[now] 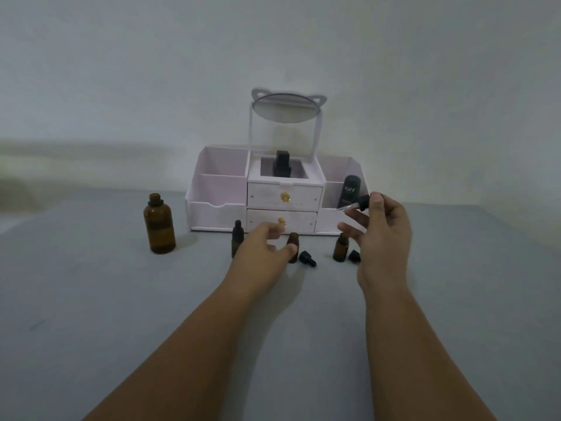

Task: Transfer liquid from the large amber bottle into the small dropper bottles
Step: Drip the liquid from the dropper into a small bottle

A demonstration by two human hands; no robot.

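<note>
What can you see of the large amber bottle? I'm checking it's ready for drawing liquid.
The large amber bottle stands upright on the grey surface, left of the white organizer and apart from the small bottles. It looks like brown glass, with a round body, sloped shoulder and narrow neck. Its mouth is open, no cap on. Neither hand touches it. The liquid level cannot be told.

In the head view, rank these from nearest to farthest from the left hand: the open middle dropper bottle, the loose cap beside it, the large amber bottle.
1. Middle dropper bottle: touching the left hand at its thumb.
2. Loose cap: just right of that bottle, on the table.
3. Large amber bottle: far left, standing uncapped.
</note>
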